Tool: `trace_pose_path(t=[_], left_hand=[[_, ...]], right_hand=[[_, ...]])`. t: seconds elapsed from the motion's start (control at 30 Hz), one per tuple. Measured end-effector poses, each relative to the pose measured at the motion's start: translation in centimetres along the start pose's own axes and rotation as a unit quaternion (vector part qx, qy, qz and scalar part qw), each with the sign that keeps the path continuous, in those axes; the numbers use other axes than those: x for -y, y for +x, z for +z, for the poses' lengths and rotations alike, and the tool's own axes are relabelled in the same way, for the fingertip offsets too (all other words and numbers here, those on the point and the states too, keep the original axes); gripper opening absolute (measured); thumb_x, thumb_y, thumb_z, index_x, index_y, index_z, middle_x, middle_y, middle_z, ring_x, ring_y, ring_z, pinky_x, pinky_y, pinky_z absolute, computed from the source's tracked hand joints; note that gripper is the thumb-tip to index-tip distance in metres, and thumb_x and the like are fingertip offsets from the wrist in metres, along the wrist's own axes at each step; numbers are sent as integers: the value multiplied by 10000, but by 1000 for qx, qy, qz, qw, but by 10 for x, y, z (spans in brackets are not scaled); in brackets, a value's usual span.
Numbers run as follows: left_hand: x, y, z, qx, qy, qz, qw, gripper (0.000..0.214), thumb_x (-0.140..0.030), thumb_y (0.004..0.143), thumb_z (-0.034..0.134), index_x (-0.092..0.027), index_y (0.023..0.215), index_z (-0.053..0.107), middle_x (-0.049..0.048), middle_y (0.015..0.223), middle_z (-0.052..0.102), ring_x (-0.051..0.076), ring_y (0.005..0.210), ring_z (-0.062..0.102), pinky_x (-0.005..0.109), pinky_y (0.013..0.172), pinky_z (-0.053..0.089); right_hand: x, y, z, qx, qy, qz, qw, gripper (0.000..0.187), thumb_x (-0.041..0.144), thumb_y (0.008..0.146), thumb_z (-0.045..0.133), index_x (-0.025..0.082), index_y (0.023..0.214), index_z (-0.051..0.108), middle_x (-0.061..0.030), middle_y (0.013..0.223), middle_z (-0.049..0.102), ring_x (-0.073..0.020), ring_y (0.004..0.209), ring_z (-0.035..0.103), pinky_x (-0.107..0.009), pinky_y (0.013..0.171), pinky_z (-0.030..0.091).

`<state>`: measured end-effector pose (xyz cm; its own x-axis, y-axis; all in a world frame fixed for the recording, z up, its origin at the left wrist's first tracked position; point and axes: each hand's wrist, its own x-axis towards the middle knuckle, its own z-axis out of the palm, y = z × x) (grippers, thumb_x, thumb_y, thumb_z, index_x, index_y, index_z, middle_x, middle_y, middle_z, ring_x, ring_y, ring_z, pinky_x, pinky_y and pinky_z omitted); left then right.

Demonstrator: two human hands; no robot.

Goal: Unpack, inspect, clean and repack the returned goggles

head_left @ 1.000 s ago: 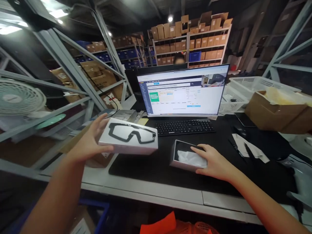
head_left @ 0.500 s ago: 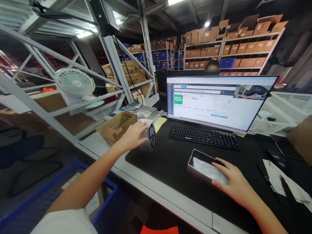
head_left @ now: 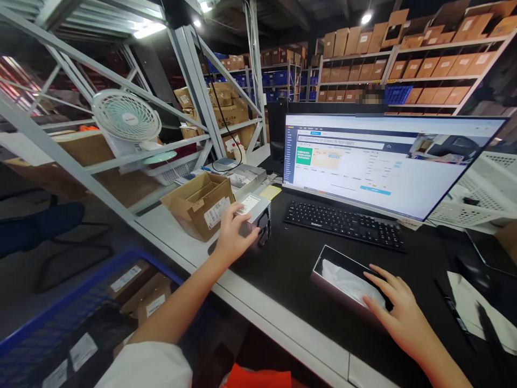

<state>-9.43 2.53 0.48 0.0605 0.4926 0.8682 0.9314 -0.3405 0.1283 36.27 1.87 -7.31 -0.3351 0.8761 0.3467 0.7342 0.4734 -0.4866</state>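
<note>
My left hand (head_left: 238, 233) grips a small grey-and-black box (head_left: 264, 223) with a white label on top and a dark curved picture on its side. This box stands on the black desk mat, beside an open brown cardboard carton (head_left: 202, 207) with a shipping label. My right hand (head_left: 398, 304) is around the right end of an open, narrow box (head_left: 323, 272), its fingers at the rim. Inside that box lies something in white, soft-looking wrapping (head_left: 343, 280); what it covers is hidden.
Behind the hands are a black keyboard (head_left: 343, 225) and a lit monitor (head_left: 343, 161). A pen (head_left: 454, 310), papers (head_left: 480, 302) and a mouse (head_left: 472, 272) lie at the right. A blue crate (head_left: 161, 264) with labelled parcels stands below the desk's left edge.
The view has shifted, bringing more of the crate into sight. The left hand's box has turned so its top label shows, and the fingers are closer around it. The right hand stays at its box.
</note>
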Motion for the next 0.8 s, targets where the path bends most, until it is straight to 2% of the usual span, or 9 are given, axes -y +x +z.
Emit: trace_pose_path(t=[0.1,0.17,0.23,0.33,0.47,0.53,0.63,0.73,0.8], left_hand=[[-24,3,-4,-45,32,15,998,396,-296,772,778,-227,1107,579,151,1449,438,421,1472,314,665,1173,313],[-54,10,2,-22,-28,58,998,414,-280,783,761,-236,1151,576,140,1439,464,413,1478,300,657,1186,302],[-93,18,18,105,-139,131,976,336,-282,844,705,-232,1158,599,129,1375,542,370,1451,367,603,1174,352],[-158,28,57,297,-248,257,886,338,-420,919,638,-211,1182,673,161,1471,515,374,1484,338,580,1169,364],[-218,33,115,408,-278,330,804,410,-447,922,643,-230,1267,679,168,1616,354,406,1529,250,657,1176,302],[-228,34,133,435,-309,348,771,309,-355,921,653,-250,1203,722,151,1595,389,384,1533,252,635,1174,325],[-228,36,141,454,-364,342,738,175,-227,898,663,-256,1018,787,111,1554,452,341,1537,263,557,1200,342],[-222,34,136,430,-420,293,744,178,-198,929,599,-219,867,764,94,1535,485,310,1545,251,524,1226,323],[-217,33,132,394,-478,213,755,200,-226,974,523,-200,894,704,117,1482,543,291,1526,302,528,1212,342]], right_hand=[[4,1,-6,-35,38,45,998,491,535,963,509,255,1355,608,-103,1500,533,-340,1369,516,-637,1183,331],[3,4,-13,-69,76,75,992,474,484,1000,426,226,1350,615,-111,1467,565,-301,1380,508,-548,1183,376],[-4,8,-18,-101,116,107,982,469,443,1008,378,201,1309,644,-119,1400,619,-279,1338,547,-497,1164,408],[-19,13,-22,-106,180,153,966,460,406,977,389,172,1257,668,-129,1238,706,-275,1177,648,-494,1100,459],[-29,18,-22,-72,223,160,959,460,371,956,391,157,1261,661,-126,1164,734,-266,1103,682,-460,1057,491],[-28,20,-20,-65,220,156,961,453,381,957,400,166,1254,667,-125,1252,711,-266,1177,658,-447,1074,482],[-24,21,-18,-47,218,150,963,429,390,962,424,187,1237,683,-110,1307,694,-265,1242,627,-454,1101,456],[-20,21,-18,-31,222,142,964,402,367,968,434,206,1230,693,-88,1306,697,-250,1245,625,-440,1108,443],[-18,21,-19,-25,224,143,964,391,347,961,452,205,1232,696,-86,1280,708,-249,1214,638,-437,1098,445]])
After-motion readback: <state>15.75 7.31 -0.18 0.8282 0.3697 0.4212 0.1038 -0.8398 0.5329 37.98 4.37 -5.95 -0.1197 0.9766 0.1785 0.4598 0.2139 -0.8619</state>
